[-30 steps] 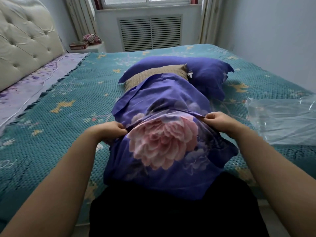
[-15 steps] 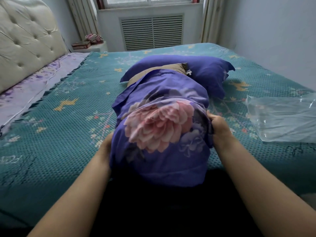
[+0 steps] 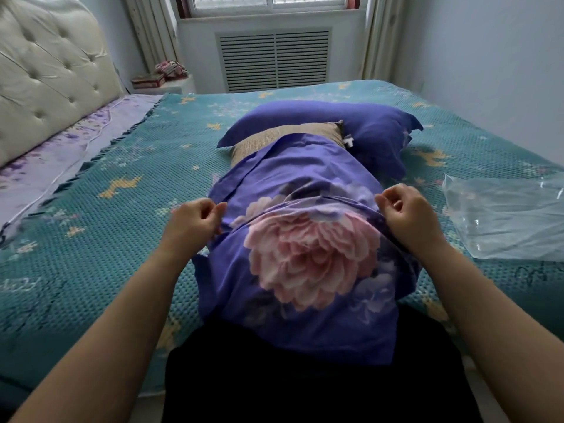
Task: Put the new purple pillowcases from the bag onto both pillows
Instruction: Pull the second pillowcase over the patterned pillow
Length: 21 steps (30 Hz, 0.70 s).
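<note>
A: Grip? 
B: My left hand and right hand each pinch the pillowcase edges.
A: Pillow?
B: Between my hands, far end uncovered beyond them.

We see a purple cotton pillowcase printed with a large pink peony, drawn most of the way over a tan woven pillow whose far end pokes out. Beyond it lies a second pillow in plain purple casing. A clear plastic bag lies flat at right.

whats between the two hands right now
In the head view, the purple pillowcase with its pink flower spans between the left hand and right hand.
</note>
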{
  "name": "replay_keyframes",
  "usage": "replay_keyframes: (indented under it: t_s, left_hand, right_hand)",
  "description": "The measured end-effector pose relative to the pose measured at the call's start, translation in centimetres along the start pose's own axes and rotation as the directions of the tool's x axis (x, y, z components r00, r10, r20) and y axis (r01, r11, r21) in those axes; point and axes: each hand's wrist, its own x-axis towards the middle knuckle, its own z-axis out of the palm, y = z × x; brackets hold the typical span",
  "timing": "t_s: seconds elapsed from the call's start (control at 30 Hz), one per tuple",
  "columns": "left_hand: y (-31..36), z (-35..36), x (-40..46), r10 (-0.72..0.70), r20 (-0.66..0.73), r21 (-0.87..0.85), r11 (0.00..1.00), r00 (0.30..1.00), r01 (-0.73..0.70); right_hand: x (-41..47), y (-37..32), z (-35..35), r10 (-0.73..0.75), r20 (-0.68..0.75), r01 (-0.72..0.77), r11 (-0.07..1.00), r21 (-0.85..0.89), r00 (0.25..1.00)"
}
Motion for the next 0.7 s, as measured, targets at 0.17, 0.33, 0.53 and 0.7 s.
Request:
replay_keyframes:
  t_s: [0.17, 0.33, 0.53, 0.7]
  left_hand:
    - [4.2, -1.1, -2.3, 0.012, 0.371, 0.386, 0.908, 0.928, -0.166]
    - [5.2, -1.4, -3.4, 0.006, 0.358, 0.361, 0.921, 0.934, -0.144]
    - [5.2, -1.4, -2.0, -0.092, 0.061, -0.055, 0.994, 0.994, 0.096]
    - [5.4, -0.7, -2.5, -0.04, 0.333, 0.298, 0.952, 0.942, -0.065]
  right_hand:
    - [-1.1, -3.6, -2.2, -0.066, 0.599, -0.028, 0.989, 0.146, 0.798]
    - [-1.1, -4.6, -2.5, -0.036, 0.581, 0.202, 0.954, -0.223, 0.813]
    - [-0.8, -5.4, -3.2, 0.006, 0.272, 0.0, 1.0, -0.023, 0.962]
    - [-0.5, -5.6, -1.6, 0.067, 0.252, -0.07, 0.997, 0.006, 0.966]
